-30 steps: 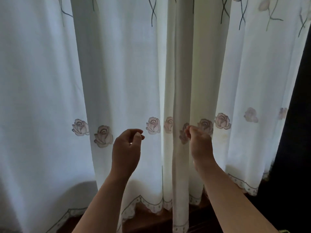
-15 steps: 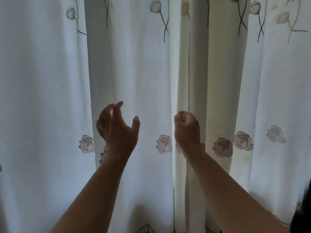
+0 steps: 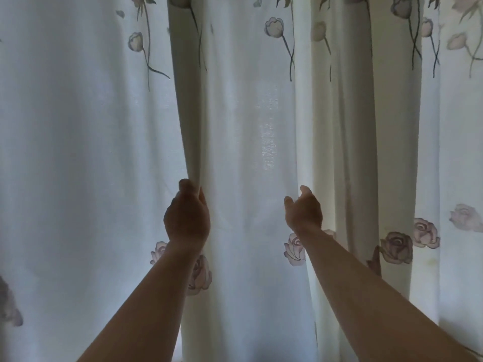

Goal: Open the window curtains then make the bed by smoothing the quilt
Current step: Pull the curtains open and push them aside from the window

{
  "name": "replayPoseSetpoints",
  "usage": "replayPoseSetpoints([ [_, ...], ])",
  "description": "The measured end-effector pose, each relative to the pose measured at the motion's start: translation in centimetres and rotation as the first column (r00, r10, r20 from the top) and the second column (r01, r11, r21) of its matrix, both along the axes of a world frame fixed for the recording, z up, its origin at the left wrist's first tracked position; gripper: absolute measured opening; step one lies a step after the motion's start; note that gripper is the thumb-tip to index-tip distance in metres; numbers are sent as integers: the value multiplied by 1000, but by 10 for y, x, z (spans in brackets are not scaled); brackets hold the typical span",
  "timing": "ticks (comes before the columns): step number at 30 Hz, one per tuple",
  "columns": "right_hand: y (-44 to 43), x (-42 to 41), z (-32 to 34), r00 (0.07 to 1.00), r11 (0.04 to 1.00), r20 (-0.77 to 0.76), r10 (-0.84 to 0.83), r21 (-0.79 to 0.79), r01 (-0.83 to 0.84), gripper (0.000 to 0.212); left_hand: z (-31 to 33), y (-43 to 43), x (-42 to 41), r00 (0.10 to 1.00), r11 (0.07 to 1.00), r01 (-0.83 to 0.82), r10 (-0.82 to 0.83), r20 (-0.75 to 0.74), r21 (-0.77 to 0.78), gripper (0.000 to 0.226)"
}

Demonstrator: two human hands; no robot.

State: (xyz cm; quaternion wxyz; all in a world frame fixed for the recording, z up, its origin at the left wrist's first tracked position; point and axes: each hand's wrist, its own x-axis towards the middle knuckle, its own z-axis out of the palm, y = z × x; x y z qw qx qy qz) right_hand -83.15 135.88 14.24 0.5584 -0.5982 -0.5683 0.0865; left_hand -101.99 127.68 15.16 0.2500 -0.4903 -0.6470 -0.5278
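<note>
**Both hands up at the drawn curtains**

Nearest the camera, two bare forearms rise from the bottom edge, one from the lower left, one from the lower right. Up at the left hand [image 3: 187, 216] now: fingers curled, thumb pressed in, pinching the edge of a fold in the curtains [image 3: 251, 142]. The fabric runs straight up out of that grip. Across to the right hand [image 3: 303, 210]: half open, thumb out to the left, fingers reaching into the cloth where the middle panel meets a deeper pleat; whether it has hold of anything I cannot tell.

Behind the hands, the white curtains fill the whole view, hanging closed in long vertical folds with daylight glowing through. Printed pink roses [image 3: 397, 247] run in a row at wrist height, and long-stemmed buds [image 3: 274, 26] hang across the top.
</note>
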Motion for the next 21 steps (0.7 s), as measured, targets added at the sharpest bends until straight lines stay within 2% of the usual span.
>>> replayPoseSetpoints([
  [2, 4, -6, -4, 998, 997, 51, -46, 65, 43, 25, 0, -1, -13, 1000, 1000, -6, 5, -29, -24, 22],
  [6, 0, -44, -13, 984, 991, 173, -40, 132, 17, 30, -2, -6, -53, 1000, 1000, -11, 11, -15, -11, 23],
  [9, -20, -100, -20, 967, 959, 248, 53, 257, -118, 28, -4, -17, -85, 999, 999, -33, 33, -11, 31, 24],
  [13, -59, -165, -23, 936, 861, 299, 184, 411, -300, 31, -4, -40, -119, 996, 996, -84, 84, 8, 38, 24],
  [15, -74, -189, -26, 900, 820, 336, 276, 406, -403, 35, -2, -51, -135, 995, 994, -95, 94, 21, 51, 23],
  [17, -81, -202, -27, 850, 782, 357, 386, 362, -507, 33, 2, -57, -146, 996, 998, -36, 32, 86, 48, 25],
  [19, -84, -201, -25, 803, 725, 341, 489, 354, -591, 24, 5, -61, -150, 985, 998, 56, -60, 159, 28, 36],
  [21, -88, -187, -22, 813, 706, 250, 525, 406, -581, 23, 7, -64, -147, 970, 992, 123, -123, 209, 17, 58],
])
